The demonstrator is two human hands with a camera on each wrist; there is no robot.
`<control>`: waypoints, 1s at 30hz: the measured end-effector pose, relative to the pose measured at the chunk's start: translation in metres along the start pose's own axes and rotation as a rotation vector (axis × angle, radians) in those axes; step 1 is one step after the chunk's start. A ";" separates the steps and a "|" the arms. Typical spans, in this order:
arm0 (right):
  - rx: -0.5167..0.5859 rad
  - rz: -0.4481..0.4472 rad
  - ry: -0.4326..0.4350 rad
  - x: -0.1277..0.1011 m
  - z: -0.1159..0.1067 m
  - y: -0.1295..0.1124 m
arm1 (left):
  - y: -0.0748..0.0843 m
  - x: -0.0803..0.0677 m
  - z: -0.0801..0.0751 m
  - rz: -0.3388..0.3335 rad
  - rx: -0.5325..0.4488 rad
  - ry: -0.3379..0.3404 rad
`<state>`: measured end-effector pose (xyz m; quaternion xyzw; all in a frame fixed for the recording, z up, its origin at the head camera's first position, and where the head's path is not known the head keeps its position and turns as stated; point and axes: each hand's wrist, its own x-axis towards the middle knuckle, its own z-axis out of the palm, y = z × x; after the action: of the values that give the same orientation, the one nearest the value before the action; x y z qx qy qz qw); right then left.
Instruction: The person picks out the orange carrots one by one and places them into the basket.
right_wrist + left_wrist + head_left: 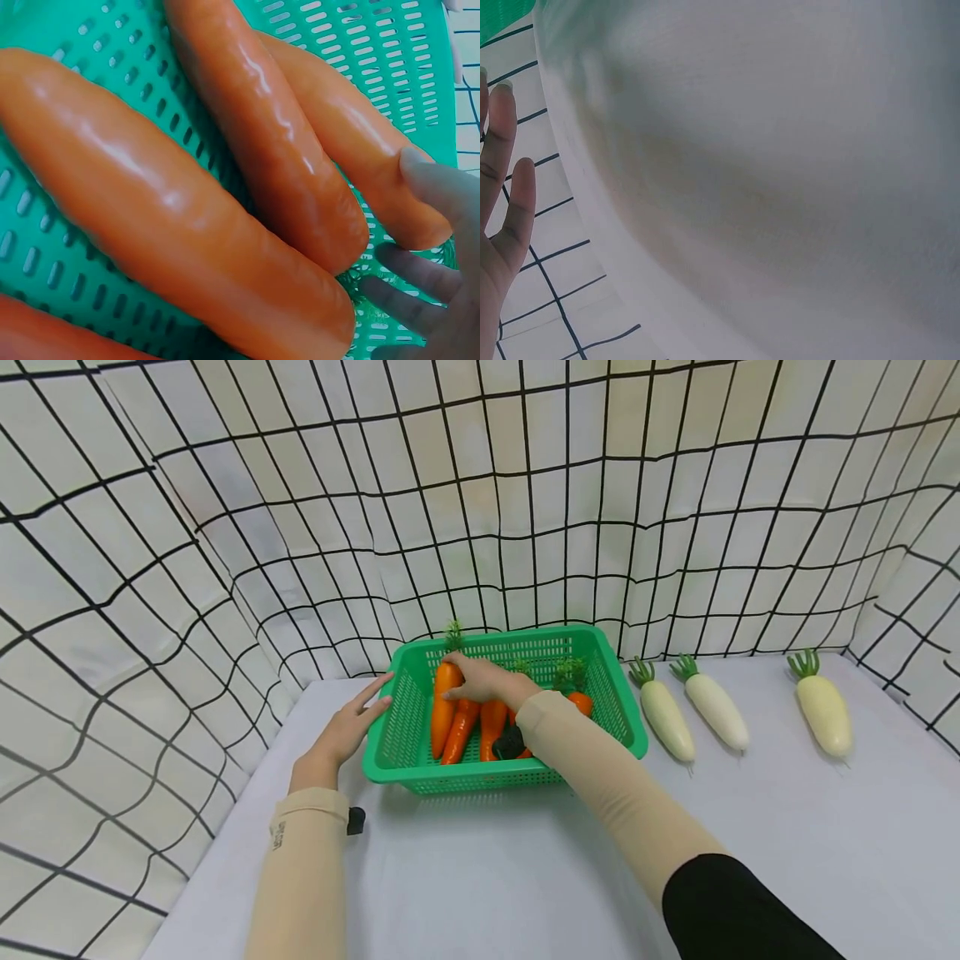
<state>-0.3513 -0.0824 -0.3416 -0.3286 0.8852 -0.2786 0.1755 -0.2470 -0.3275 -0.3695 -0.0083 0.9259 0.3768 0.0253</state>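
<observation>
A green plastic basket (pixel 510 772) stands on the table with several orange carrots in it. Inside, at its left end, my right hand (pixel 483 681) is over the top of the leftmost carrot (pixel 441 718). In the right wrist view the thumb (pixel 424 176) touches that carrot, while the other visible fingers are spread out and fairly straight past its leafy end. Two more carrots (pixel 262 135) (pixel 172 202) lie alongside. My left hand (pixel 343 731) is at the basket's left rim, fingers extended; in the left wrist view only part of it shows.
Three white radishes with green tops lie right of the basket: one nearest it (pixel 666 720), one beside that (pixel 716 710), and one farther right (pixel 823 714). White walls with a black grid (pixel 480 518) close off the back and sides of the white table (pixel 480 877).
</observation>
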 end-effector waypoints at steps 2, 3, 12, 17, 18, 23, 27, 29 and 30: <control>-0.016 -0.009 -0.002 0.000 0.000 0.000 | 0.000 0.000 0.000 -0.001 -0.002 0.000; -0.024 -0.012 -0.003 0.000 0.001 0.000 | 0.000 0.000 0.000 -0.002 -0.002 0.000; -0.089 0.016 -0.063 0.000 0.002 0.003 | 0.002 -0.001 0.000 -0.003 -0.005 0.006; -0.139 -0.004 -0.106 0.000 0.005 0.008 | 0.003 -0.001 0.000 -0.013 -0.008 0.003; -0.146 -0.010 -0.111 0.000 0.005 0.009 | 0.003 -0.001 0.001 -0.014 -0.007 0.002; -0.143 -0.027 -0.118 0.000 0.006 0.009 | 0.004 -0.002 0.000 -0.017 0.001 -0.001; -0.131 -0.028 -0.113 0.000 0.004 0.007 | 0.005 -0.002 -0.002 -0.013 0.007 -0.005; -0.127 -0.029 -0.117 -0.001 0.002 0.004 | 0.004 -0.002 -0.004 -0.012 0.014 -0.016; -0.124 -0.032 -0.119 -0.002 0.000 0.003 | 0.004 -0.002 -0.005 -0.012 0.019 -0.021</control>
<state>-0.3513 -0.0799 -0.3433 -0.3690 0.8834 -0.2060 0.2026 -0.2452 -0.3281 -0.3635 -0.0098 0.9292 0.3677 0.0372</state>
